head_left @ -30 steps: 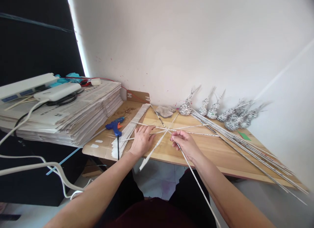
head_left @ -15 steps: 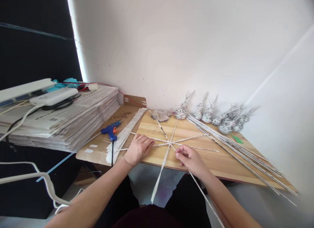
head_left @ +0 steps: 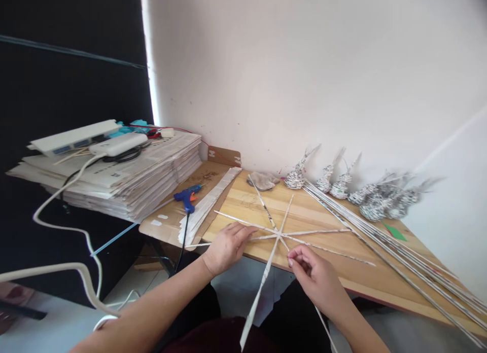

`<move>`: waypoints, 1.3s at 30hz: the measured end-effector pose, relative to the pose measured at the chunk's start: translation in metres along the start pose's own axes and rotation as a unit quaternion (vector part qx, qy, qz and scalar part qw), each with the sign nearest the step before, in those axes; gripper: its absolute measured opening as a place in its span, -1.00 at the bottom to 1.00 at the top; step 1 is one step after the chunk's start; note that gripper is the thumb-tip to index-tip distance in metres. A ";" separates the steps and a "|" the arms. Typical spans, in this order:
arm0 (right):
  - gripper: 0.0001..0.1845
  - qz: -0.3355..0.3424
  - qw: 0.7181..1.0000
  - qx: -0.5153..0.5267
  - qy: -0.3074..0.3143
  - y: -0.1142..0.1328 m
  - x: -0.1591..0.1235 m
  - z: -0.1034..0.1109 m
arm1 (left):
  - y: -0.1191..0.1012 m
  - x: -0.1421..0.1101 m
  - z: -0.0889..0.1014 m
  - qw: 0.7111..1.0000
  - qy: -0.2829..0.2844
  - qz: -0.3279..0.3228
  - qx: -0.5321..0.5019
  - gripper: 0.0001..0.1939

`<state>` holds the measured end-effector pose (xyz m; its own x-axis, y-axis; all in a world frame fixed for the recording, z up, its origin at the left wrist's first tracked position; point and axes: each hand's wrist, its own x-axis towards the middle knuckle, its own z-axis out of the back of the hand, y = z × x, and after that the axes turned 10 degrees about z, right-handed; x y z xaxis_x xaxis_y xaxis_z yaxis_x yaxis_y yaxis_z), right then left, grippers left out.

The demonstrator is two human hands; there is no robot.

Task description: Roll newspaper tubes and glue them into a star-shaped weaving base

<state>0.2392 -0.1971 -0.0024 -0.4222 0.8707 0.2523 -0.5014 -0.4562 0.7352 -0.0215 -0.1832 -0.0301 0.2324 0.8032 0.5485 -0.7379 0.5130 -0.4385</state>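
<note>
Several rolled newspaper tubes cross at one point and form a star (head_left: 279,234) on the wooden board (head_left: 243,196). One flattened tube (head_left: 255,302) of the star reaches over the board's near edge toward my lap. My left hand (head_left: 230,245) is closed over a left-pointing tube, whose outer end (head_left: 198,245) shows beyond the hand. To the right of the star's near arm, my right hand (head_left: 314,272) pinches another paper tube (head_left: 323,322), which runs under the palm and down past the board's edge. The fingertips hide the exact grip.
Loose paper tubes (head_left: 380,234) lie along the right side. Woven paper figures (head_left: 294,178) and a grey cloth (head_left: 263,180) line the wall. At left are a blue glue gun (head_left: 186,198), paper strips (head_left: 209,203), a newspaper stack (head_left: 152,185), a power strip (head_left: 76,135) and cables.
The view has turned left, so the board and both hands sit farther right and slightly lower. Both hands keep their grips on the tubes near the star.
</note>
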 end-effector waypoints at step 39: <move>-0.72 -0.050 0.986 -0.102 -0.121 -0.054 0.246 -0.011 | 0.014 0.076 -0.046 0.993 0.030 0.052 0.105 -0.83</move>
<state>0.1544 0.0398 0.0132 -0.1821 0.9204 0.3459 -0.6838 -0.3713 0.6282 0.0150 -0.1016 -0.0269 0.1808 0.8688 0.4610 -0.8742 0.3568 -0.3295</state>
